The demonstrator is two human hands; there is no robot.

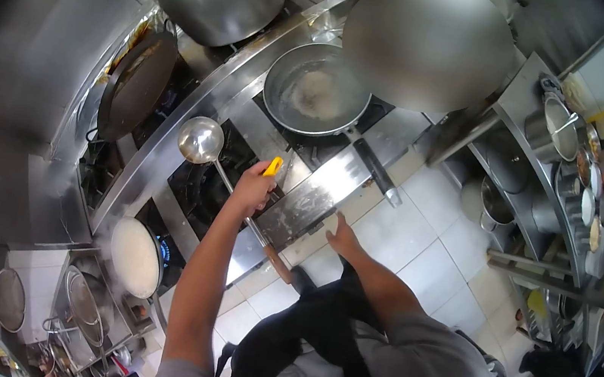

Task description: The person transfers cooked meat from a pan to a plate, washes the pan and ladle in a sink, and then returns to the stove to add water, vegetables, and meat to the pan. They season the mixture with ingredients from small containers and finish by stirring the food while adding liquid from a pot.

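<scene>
Yellow item [274, 166] in L hand [252, 188]

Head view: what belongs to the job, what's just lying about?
In the job, likely:
yellow grip, in left hand
ladle
black-handled pan
pan over blue flame

Just lying about, apparently:
large pot
dark flat pan

Right hand: hold unclear.

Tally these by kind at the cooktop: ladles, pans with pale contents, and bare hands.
Ladles: 1 (ladle)
Pans with pale contents: 2 (long-handled pan, pan over the blue flame)
Bare hands: 2 (left hand, right hand)
Total: 5
</scene>
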